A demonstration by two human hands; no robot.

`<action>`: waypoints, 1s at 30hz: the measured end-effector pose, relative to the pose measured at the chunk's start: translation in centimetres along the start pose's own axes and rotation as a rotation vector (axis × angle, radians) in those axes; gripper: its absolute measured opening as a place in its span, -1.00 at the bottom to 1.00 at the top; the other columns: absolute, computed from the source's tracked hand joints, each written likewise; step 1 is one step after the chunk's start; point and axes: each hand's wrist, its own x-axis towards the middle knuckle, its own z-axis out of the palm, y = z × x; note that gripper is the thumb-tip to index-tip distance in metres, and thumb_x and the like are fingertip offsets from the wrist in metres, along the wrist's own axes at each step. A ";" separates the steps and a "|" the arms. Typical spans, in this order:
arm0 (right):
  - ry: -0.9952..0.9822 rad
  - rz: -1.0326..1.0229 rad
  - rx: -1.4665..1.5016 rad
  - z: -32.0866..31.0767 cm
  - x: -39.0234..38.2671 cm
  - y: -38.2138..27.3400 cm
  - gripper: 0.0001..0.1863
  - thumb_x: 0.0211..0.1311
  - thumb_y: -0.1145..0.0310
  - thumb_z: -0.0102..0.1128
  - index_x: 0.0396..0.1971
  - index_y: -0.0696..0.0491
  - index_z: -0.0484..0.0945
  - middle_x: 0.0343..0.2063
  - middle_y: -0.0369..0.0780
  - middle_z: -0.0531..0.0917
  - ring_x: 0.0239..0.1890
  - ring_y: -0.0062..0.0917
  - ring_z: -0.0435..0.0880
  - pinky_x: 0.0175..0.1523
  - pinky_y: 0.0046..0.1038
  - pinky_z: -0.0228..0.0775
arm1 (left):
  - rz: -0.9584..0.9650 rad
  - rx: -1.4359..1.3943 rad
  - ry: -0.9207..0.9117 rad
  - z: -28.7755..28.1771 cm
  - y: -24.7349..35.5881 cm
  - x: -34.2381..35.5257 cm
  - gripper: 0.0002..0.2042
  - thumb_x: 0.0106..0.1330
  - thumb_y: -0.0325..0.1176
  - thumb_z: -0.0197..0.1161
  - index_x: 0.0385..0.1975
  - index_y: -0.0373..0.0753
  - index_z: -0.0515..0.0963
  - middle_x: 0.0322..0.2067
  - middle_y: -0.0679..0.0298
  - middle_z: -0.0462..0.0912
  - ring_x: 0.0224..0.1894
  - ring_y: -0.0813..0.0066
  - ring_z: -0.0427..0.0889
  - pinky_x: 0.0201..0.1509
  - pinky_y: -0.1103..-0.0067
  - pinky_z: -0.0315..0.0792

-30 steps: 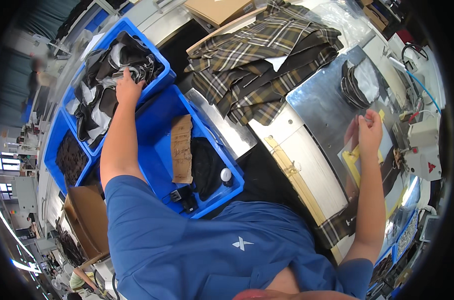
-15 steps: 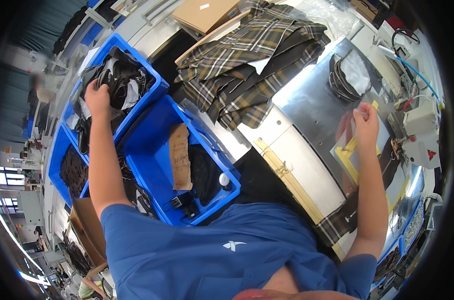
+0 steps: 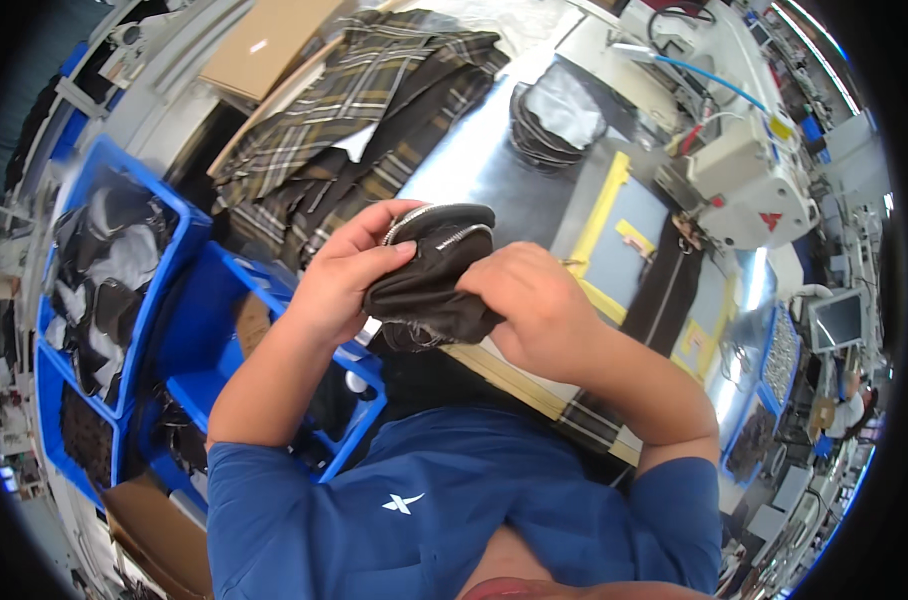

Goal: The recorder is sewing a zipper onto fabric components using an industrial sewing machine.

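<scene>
My left hand (image 3: 356,272) and my right hand (image 3: 517,305) hold a small bunch of dark brown fabric pieces with silver zippers (image 3: 437,262) in front of my chest. The thumb of my left hand presses on the top piece at its left side; my right hand's fingers curl onto its lower right part. Beyond them, on the metal plate (image 3: 444,165), sits a stack of dark pieces topped with pale lining (image 3: 556,107). Right of my right hand lies a grey template edged with yellow tape (image 3: 608,270), beside a dark strip (image 3: 656,290).
Blue bins (image 3: 188,290) stand at the left, one holding dark and white pieces (image 3: 114,270). Plaid fabric (image 3: 324,130) and a cardboard box (image 3: 259,40) lie at the back. A white machine (image 3: 734,180) stands at the right, near a small screen (image 3: 836,318).
My left hand has come out of the bin toward the middle with dark zippered pieces. My right hand has moved left onto them. The view has turned, shifting the surroundings leftward.
</scene>
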 end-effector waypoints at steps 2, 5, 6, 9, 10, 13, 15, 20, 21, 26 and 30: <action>0.022 0.226 0.151 -0.7 -1.2 0.1 -0.62 0.00 0.59 0.35 -0.13 0.13 0.51 -0.26 -0.15 0.67 -0.26 -0.32 0.69 -0.14 -0.34 0.52 | -0.090 -0.248 -0.018 0.7 -1.7 0.9 -0.67 0.45 -0.45 0.14 0.17 -0.38 0.45 0.01 0.17 0.65 0.04 0.43 0.65 0.18 0.49 0.51; 0.280 0.678 0.456 -1.6 -3.5 1.4 -0.71 0.17 0.61 0.27 -0.09 0.13 0.51 -0.31 -0.20 0.65 -0.32 -0.55 0.65 -0.21 -0.47 0.49 | -0.141 -0.424 0.009 0.6 -3.8 2.1 -0.71 0.50 -0.39 0.10 0.12 -0.40 0.46 -0.02 0.12 0.67 -0.01 0.36 0.69 0.15 0.44 0.56; 0.276 0.686 0.448 -1.7 -3.7 1.5 -0.71 0.17 0.61 0.27 -0.09 0.13 0.51 -0.31 -0.20 0.65 -0.32 -0.55 0.65 -0.21 -0.47 0.49 | -0.153 -0.439 0.046 0.8 -4.5 2.2 -0.71 0.51 -0.37 0.10 0.10 -0.41 0.46 -0.05 0.08 0.68 -0.06 0.32 0.72 0.10 0.40 0.62; 0.644 0.675 0.680 -2.3 -4.0 2.3 -0.75 0.30 0.60 0.18 -0.04 0.13 0.52 -0.32 -0.24 0.65 -0.27 -0.70 0.58 -0.19 -0.53 0.47 | -0.193 -0.382 0.050 2.3 -5.0 1.8 -0.71 0.52 -0.34 0.12 0.09 -0.41 0.46 -0.06 0.07 0.68 -0.06 0.33 0.72 0.06 0.42 0.63; 0.564 0.599 0.419 -2.8 -4.5 2.7 -0.68 0.25 0.63 0.18 0.00 0.12 0.52 -0.29 -0.21 0.66 -0.26 -0.66 0.61 -0.16 -0.52 0.48 | -0.205 -0.356 0.048 2.8 -5.2 1.8 -0.70 0.52 -0.33 0.13 0.11 -0.38 0.44 -0.06 0.09 0.67 -0.08 0.37 0.72 0.02 0.44 0.64; 0.164 0.430 0.147 -3.6 -3.7 1.3 -0.45 0.00 0.67 0.22 0.09 0.05 0.53 -0.16 -0.09 0.68 -0.16 -0.26 0.72 -0.01 -0.41 0.53 | -0.164 -0.324 0.060 4.6 -5.3 1.7 -0.70 0.52 -0.35 0.13 0.14 -0.34 0.40 -0.06 0.13 0.65 -0.09 0.41 0.71 0.03 0.47 0.63; -0.108 0.428 0.275 -2.8 -3.2 0.4 -0.46 0.07 0.53 0.31 0.13 0.07 0.50 -0.04 -0.08 0.65 -0.02 -0.20 0.68 0.08 -0.33 0.51 | -0.069 -0.351 0.015 5.3 -5.4 1.7 -0.69 0.52 -0.36 0.13 0.17 -0.31 0.36 -0.04 0.14 0.62 -0.08 0.43 0.69 0.04 0.50 0.62; -0.083 0.402 0.448 -1.9 -3.7 -0.7 -0.24 0.08 0.26 0.49 0.26 0.14 0.34 0.06 -0.01 0.59 0.09 -0.16 0.62 0.17 -0.26 0.46 | -0.032 -0.291 0.141 6.5 -4.8 1.8 -0.68 0.52 -0.43 0.08 0.20 -0.28 0.30 0.00 0.12 0.60 -0.03 0.41 0.67 0.03 0.49 0.62; -0.038 0.369 0.443 -1.8 -3.7 -1.0 -0.15 0.07 0.17 0.53 0.30 0.16 0.28 0.06 0.01 0.58 0.09 -0.15 0.62 0.18 -0.26 0.45 | -0.014 -0.322 0.147 6.6 -5.0 1.8 -0.66 0.52 -0.46 0.07 0.23 -0.26 0.28 0.00 0.12 0.60 -0.02 0.40 0.66 0.02 0.49 0.62; 0.149 0.260 0.161 0.4 -4.5 -1.2 -0.14 -0.10 0.44 0.58 0.27 0.13 0.32 -0.07 -0.01 0.63 -0.03 -0.10 0.67 0.07 -0.29 0.50 | 0.014 -0.415 0.144 7.2 -5.2 1.2 -0.63 0.53 -0.46 -0.01 0.30 -0.20 0.24 -0.01 0.10 0.60 -0.02 0.39 0.66 0.03 0.48 0.61; 0.106 0.533 0.374 -1.9 -4.3 -0.3 -0.26 -0.03 0.58 0.46 0.22 0.05 0.38 -0.09 -0.11 0.67 -0.09 -0.29 0.73 0.08 -0.40 0.51 | 0.110 -0.020 0.130 4.2 -5.7 1.3 -0.56 0.51 -0.32 0.02 0.35 -0.21 0.25 -0.04 0.12 0.60 0.01 0.42 0.63 0.06 0.53 0.53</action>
